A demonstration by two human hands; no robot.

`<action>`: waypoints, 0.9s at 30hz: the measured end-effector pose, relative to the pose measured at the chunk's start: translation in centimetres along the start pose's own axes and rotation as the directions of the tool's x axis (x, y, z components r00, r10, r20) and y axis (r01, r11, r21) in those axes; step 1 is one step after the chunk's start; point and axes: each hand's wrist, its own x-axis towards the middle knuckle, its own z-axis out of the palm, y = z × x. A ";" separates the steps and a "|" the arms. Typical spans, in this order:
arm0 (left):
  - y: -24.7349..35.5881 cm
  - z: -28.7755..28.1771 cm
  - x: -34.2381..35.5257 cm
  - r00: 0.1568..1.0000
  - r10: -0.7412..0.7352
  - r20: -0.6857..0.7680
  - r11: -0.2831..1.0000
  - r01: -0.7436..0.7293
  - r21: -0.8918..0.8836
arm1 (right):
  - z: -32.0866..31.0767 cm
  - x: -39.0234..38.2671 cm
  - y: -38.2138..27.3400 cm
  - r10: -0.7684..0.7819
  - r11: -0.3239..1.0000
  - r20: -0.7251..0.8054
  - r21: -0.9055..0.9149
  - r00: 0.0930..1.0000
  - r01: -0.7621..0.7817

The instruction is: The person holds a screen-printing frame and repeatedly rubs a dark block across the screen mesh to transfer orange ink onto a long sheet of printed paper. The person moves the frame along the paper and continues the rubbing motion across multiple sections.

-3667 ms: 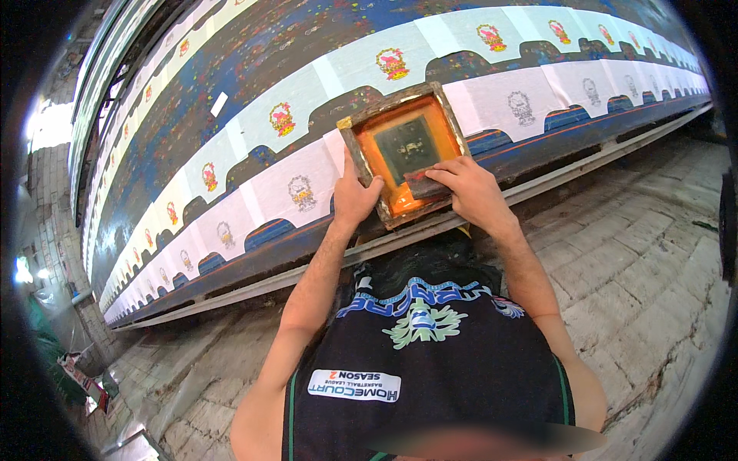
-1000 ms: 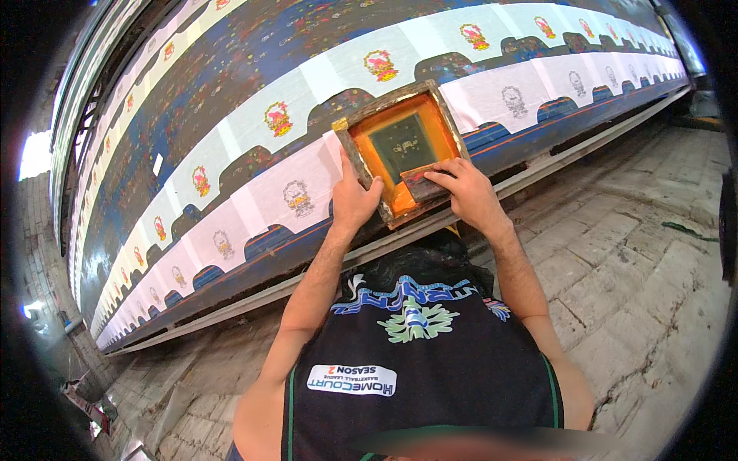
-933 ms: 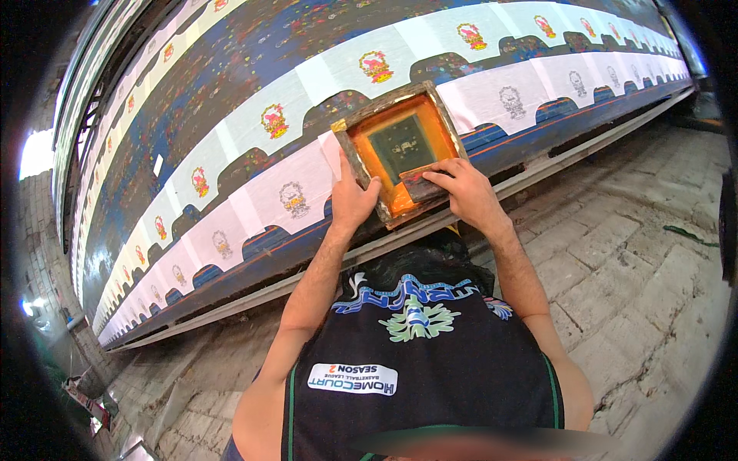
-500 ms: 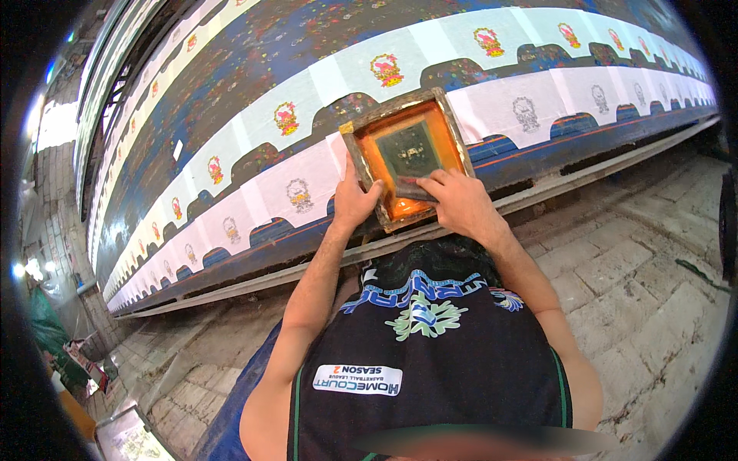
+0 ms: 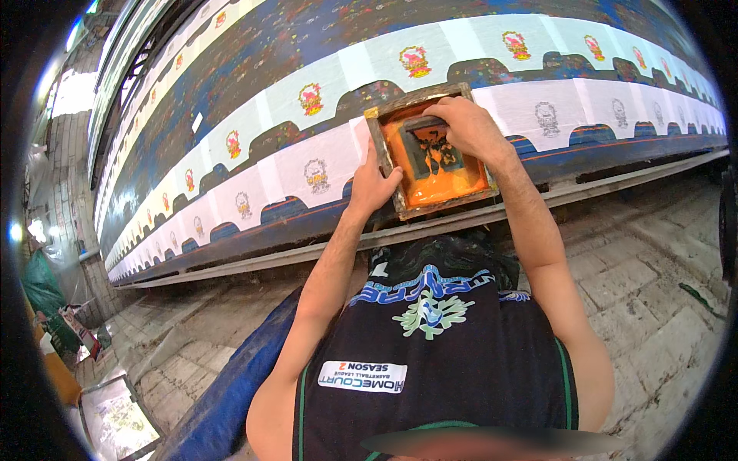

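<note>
The grip of the right hand (image 5: 470, 129) is closed around a dark, narrow, bar-shaped squeegee (image 5: 423, 121), which sits inside a square, worn wooden screen frame (image 5: 450, 206), near its far rail. The left hand (image 5: 373, 187) clasps the frame's left rail, its thumb on the near part of that side and its fingers stretched along the outside. Within the frame, glossy orange ink (image 5: 442, 189) covers the near part of the mesh and runs in streaks over a dark, greenish-grey rectangular panel (image 5: 416, 159). The frame lies at the near edge of a long, dark, paint-speckled bench (image 5: 307, 42), in line with a row of pale, pinkish-white fabric pieces (image 5: 292, 188) bearing grey outline prints, which continue to both sides. Beyond it, a second row of bluish-white fabric pieces (image 5: 350, 65) carries pink, red and yellow prints. A pale metal rail (image 5: 254, 267) borders the bench.
</note>
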 end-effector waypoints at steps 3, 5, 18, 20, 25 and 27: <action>-0.7 0.5 -0.1 0.999 -0.028 -0.021 0.999 0.028 0.020 | 0.6 -1.7 -0.6 -0.023 0.999 -0.052 0.026 0.998 0.025; -1.2 0.9 0.1 0.999 -0.025 -0.024 0.999 0.026 0.024 | 1.1 -4.0 -1.2 -0.031 0.999 0.011 0.021 0.999 0.031; -1.1 0.8 0.1 0.997 0.065 -0.036 0.998 -0.065 0.000 | 1.9 -5.7 -1.9 -0.074 0.996 -0.122 0.035 0.990 0.079; -0.9 0.8 0.2 0.996 0.083 -0.042 0.997 -0.083 -0.005 | 1.3 -2.7 -0.7 -0.051 0.999 -0.161 -0.006 0.986 0.051; -0.8 0.6 0.1 1.000 0.020 -0.005 0.999 -0.020 -0.045 | 0.3 0.8 0.5 -0.003 0.999 -0.037 0.039 0.999 0.005; -0.8 0.5 0.1 1.000 0.023 0.008 0.999 -0.022 -0.034 | 0.5 -0.4 -0.1 0.050 0.996 -0.006 0.071 0.999 -0.049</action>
